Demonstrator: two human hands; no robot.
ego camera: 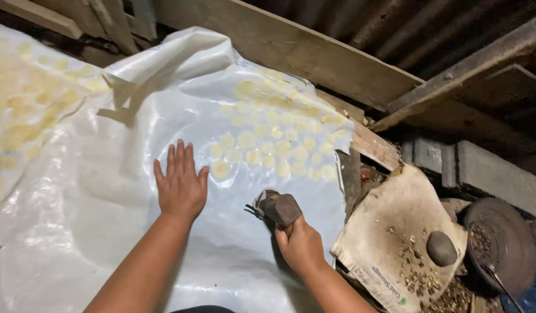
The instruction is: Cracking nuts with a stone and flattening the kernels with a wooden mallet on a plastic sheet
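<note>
My left hand [180, 184] lies flat, fingers spread, on a white plastic sheet [106, 191]. Just right of its fingertips sit several small pale yellow discs [268, 145] laid out in rows on the sheet. My right hand [300, 243] grips the handle of a hammer [276, 207], whose dark metal head rests on or just above the sheet, below the discs. A second patch of yellow discs [24, 110] shows through the plastic at the far left.
Wooden planks [291, 49] run along the back edge. At the right lie a beige sack [389, 232] with a round stone [441, 248] and scattered bits, a dark round pan [502, 243], and grey concrete blocks [476, 168].
</note>
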